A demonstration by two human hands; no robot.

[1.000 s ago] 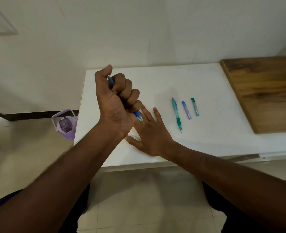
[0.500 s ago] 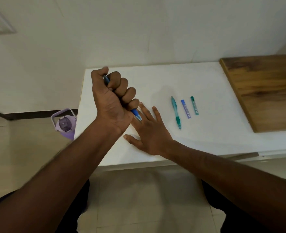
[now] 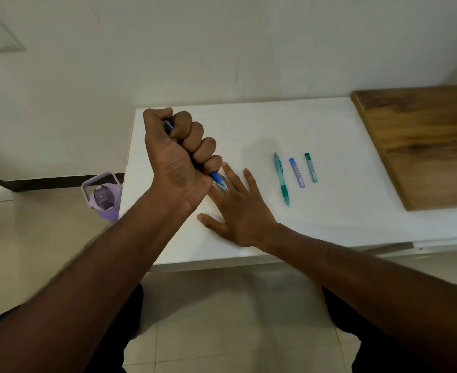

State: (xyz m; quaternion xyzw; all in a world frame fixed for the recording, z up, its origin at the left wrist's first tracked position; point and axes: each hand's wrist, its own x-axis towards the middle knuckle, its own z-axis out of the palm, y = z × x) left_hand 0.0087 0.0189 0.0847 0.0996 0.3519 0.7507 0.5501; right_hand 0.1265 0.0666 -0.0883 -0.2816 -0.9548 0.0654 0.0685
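Now that the thumb (image 3: 158,117) has folded down from its raised position of a second ago and sits over the top end of the blue mechanical pencil (image 3: 218,180), the left hand (image 3: 180,157) looks to be pressing the push-button, which I judge to be a click that feeds or retracts the lead. That hand is a tight fist wrapped around the barrel, so only a sliver of blue shows near the thumb, and the lower grip and clear tip poke out below the little finger. The pencil is held above the table, slanting down to the right, with its tip over the fingers of the right hand (image 3: 242,211); whether it touches them cannot be told. The right hand has hardly moved: it lies flat and open, palm down, fingers straight and spread on the table (image 3: 249,125), holding nothing. The pencil is a slim plastic tube with a darker ribbed grip. Well to the right of the hands lie a teal mechanical pencil (image 3: 281,179) of the same slender shape, its tip toward the person, and just beside it two small flat rectangular lead cases, one blue (image 3: 296,172) and one green (image 3: 310,167), all three nearly parallel. The tabletop is smooth, matte white. At its right end rests a wooden board (image 3: 423,144) with dark streaked grain and a squared edge. Left of the table, on the pale tiled floor (image 3: 222,319), stands a purple bottle (image 3: 103,196) with a loop handle.
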